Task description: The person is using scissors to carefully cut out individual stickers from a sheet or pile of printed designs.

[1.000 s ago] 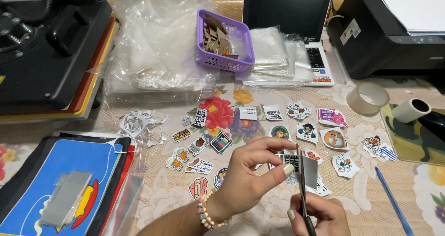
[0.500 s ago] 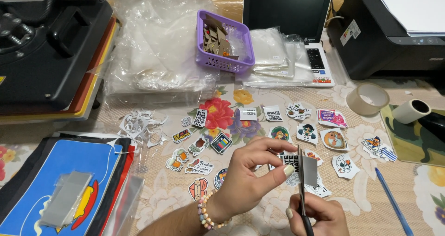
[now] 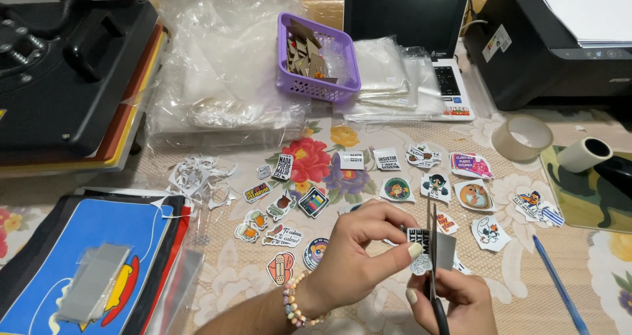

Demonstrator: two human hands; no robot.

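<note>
Small printed sticker sheet w/ black-and-white lettering and a grey backing (image 3: 429,246) sits near centre-right, just above the table, pinched at its left edge by the left hand (image 3: 359,256), thumb and forefinger closed together on it; a beaded bracelet (image 3: 294,302) rings that wrist. Right hand (image 3: 454,299) is wrapped shut round the handles of black scissors (image 3: 434,269), blades standing upright and cutting into the sheet at approx its middle. Just beyond the hands, a spread of cut-out stickers (image 3: 395,190) lies across the floral lace tablecloth (image 3: 230,282), some touching, most apart. Left of those, a heap of white paper offcuts (image 3: 197,176). Near left: blue folder w/ a red-yellow shape (image 3: 72,256), a clear plastic sleeve lying on it. Far left: black heat press (image 3: 66,65). Far centre: pile of clear plastic bags (image 3: 224,78), w/ a purple plastic basket holding brown card pieces (image 3: 316,55) beside it on the right, then a laptop w/ dark screen (image 3: 408,12). Far right: black printer (image 3: 559,39). Right side: roll of clear tape (image 3: 522,137), white roll (image 3: 584,154) just right of it, blue pencil (image 3: 558,283) near the right edge.
</note>
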